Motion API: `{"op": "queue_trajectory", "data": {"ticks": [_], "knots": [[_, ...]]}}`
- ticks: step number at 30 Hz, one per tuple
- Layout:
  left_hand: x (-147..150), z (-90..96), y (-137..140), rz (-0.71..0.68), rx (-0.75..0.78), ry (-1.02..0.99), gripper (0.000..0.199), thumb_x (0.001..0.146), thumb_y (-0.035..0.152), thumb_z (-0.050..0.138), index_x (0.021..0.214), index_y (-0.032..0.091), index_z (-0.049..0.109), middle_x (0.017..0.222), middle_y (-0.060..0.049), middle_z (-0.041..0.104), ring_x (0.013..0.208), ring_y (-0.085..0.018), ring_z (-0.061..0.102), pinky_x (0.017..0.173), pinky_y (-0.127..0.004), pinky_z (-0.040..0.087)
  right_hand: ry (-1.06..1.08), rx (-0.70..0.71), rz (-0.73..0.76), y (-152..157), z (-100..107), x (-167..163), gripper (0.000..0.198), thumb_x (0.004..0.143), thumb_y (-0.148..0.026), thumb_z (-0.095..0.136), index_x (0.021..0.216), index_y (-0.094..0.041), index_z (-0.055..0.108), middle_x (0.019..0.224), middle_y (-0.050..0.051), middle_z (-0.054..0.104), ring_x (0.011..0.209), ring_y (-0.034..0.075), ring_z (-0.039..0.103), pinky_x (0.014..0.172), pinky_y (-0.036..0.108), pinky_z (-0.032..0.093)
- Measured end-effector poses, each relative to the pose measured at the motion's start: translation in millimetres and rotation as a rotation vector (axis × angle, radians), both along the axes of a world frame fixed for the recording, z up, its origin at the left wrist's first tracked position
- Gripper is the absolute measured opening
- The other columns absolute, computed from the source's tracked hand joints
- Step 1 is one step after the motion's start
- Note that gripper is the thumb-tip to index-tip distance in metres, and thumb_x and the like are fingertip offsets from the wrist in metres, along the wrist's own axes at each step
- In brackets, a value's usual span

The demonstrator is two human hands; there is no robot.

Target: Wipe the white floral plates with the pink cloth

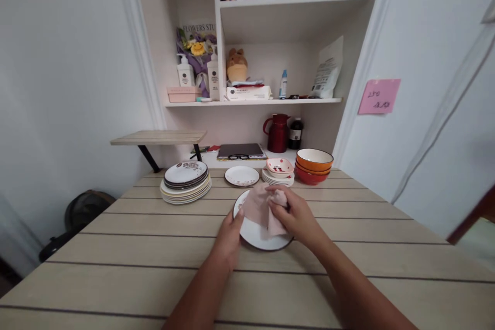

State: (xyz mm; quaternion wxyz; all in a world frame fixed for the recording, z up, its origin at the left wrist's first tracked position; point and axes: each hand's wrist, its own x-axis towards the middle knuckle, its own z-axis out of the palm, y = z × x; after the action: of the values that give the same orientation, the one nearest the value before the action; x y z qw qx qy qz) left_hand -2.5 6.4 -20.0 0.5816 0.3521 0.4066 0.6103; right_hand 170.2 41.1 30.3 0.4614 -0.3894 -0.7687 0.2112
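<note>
A white plate with a dark rim [266, 242] is in front of me, tilted slightly or nearly flat above the table; I cannot tell if it touches the wood. My left hand [229, 237] grips its left edge, thumb over the rim. In my right hand [296, 214] is a bunched pale pink cloth [257, 207], pressed on the plate's upper face. The cloth hides much of the plate's printed pattern. Just beyond lies another white patterned plate [242, 176], apart from both hands.
Stacked plates [186, 185] stand at the left. Small dishes [279, 167] and orange and red bowls [314, 165] are stacked at the back right. Behind them are a dark red jug [277, 134], a dark bottle [296, 134] and a laptop-like slab [240, 151]. A raised wooden shelf [160, 137] overhangs the back left.
</note>
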Motion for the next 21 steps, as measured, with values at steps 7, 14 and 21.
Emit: {"op": "queue_trajectory", "data": {"ticks": [7,14,21], "knots": [[-1,1.3,-1,-0.024,0.011,-0.096,0.055,0.073,0.038,0.071,0.123,0.019,0.056,0.11,-0.013,0.069,0.095,-0.025,0.065,0.086,-0.036,0.047,-0.724,-0.147,0.009,7,-1,-7,0.055,0.075,-0.031,0.058,0.128,-0.024,0.051,0.116,0.011,0.063,0.096,0.026,0.059,0.072,0.031,0.04],[-3,3.2,-2,-0.081,0.002,-0.173,0.054,0.076,0.033,0.07,0.125,0.021,0.053,0.11,-0.011,0.069,0.099,-0.024,0.064,0.09,-0.038,0.047,-0.807,-0.098,-0.008,22,21,-14,0.023,0.081,-0.033,0.054,0.1,-0.024,0.064,0.11,0.007,0.057,0.084,0.019,0.058,0.07,0.028,0.037],[-13,3.5,0,-0.185,-0.039,-0.237,0.046,0.08,0.026,0.065,0.124,0.022,0.053,0.111,-0.012,0.067,0.098,-0.023,0.064,0.092,-0.043,0.047,-0.784,-0.144,-0.024,35,-5,-28,0.031,0.086,-0.04,0.047,0.11,-0.023,0.06,0.106,0.008,0.053,0.088,0.02,0.057,0.073,0.029,0.038]]}}
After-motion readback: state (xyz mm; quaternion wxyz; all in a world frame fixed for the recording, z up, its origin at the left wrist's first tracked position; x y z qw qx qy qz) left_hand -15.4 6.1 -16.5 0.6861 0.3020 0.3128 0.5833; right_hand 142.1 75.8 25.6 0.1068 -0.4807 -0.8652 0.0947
